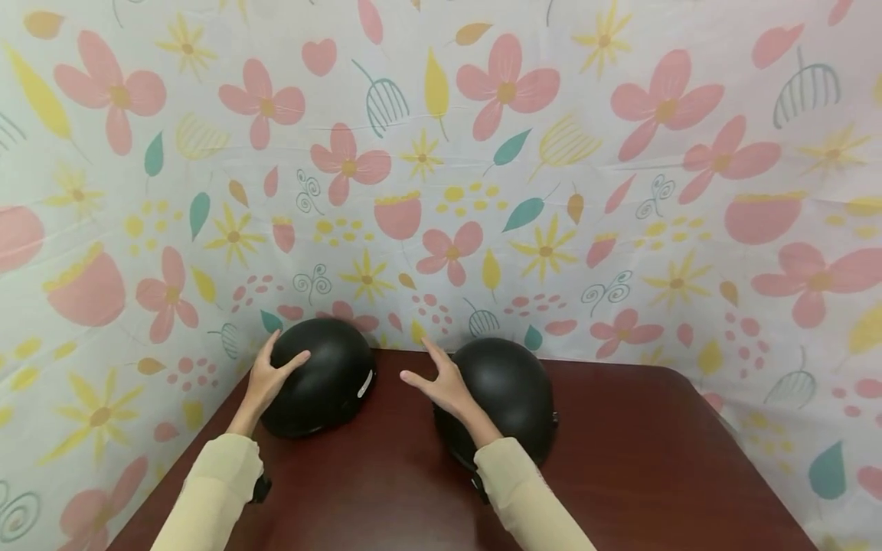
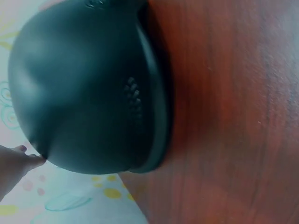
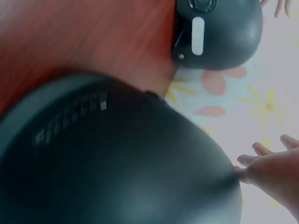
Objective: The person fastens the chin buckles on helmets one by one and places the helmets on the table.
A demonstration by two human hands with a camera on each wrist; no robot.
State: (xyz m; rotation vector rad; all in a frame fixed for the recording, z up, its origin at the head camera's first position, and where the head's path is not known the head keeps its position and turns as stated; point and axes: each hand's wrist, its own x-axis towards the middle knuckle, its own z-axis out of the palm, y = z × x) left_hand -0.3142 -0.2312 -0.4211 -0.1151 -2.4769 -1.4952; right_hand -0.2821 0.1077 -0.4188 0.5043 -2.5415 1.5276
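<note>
Two black helmets rest dome up on the table, the left helmet (image 1: 327, 375) near its back left corner and the right helmet (image 1: 513, 390) near the middle of its back edge. The left hand (image 1: 267, 379), fingers spread, is at the upper left side of the left helmet; in the left wrist view its fingertips meet the edge of the dome. With thumb and fingers apart, the right hand (image 1: 444, 383) is at the left side of the right helmet, and the right wrist view has a fingertip at the dome's edge. Neither hand curls round a helmet.
The dark red-brown table (image 1: 634, 459) ends at the back against a white cloth (image 1: 413, 252) printed with flowers and leaves, which also hangs at both sides. A gap of bare table lies between the helmets. A black strap piece (image 1: 480, 487) shows beneath the right forearm.
</note>
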